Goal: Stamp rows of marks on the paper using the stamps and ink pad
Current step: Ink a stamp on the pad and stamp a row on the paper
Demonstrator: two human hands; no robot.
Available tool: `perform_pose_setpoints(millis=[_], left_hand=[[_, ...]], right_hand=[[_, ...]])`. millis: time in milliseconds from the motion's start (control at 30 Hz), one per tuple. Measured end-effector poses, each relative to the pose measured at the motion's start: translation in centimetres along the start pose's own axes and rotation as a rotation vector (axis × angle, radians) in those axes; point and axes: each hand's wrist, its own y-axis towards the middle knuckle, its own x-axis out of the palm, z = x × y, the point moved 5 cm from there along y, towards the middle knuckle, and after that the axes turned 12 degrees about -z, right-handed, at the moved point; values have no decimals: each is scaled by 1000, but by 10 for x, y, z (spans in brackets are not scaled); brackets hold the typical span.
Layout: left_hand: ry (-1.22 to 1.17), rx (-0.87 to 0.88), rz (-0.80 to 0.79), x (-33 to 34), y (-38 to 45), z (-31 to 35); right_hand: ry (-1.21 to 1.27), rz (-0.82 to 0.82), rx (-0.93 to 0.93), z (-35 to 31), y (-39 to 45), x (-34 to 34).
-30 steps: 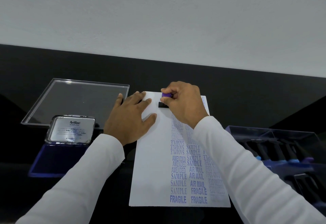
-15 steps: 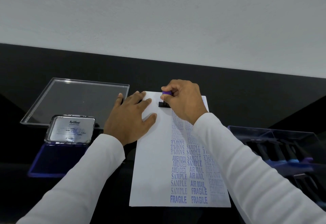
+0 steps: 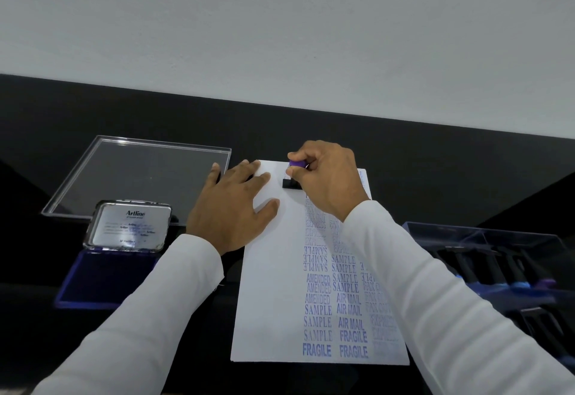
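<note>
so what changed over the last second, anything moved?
Almost nothing. The right hand keeps its grip on the purple-topped stamp, pressed at the far end of the paper; hand and stamp appear to shift very slightly away from the person. The left hand stays flat, holding the paper down. The open ink pad did not move.

White paper sheet (image 3: 273, 285): matt, smooth.
Silver ink pad lid (image 3: 132, 226): glossy metal, reflective.
Blue ink pad (image 3: 102, 279): matt, cloth-like.
Clear flat tray lid (image 3: 140, 176): glossy plastic.
Black table (image 3: 435, 170): matt.
White sleeves (image 3: 451, 316): ribbed cloth.
</note>
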Motion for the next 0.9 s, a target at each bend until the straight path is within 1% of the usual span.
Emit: perform_pose_setpoints(millis=[900], left_hand=[[1, -1, 3, 1, 0, 0]], right_hand=[[-21, -6, 26, 3, -2, 4]])
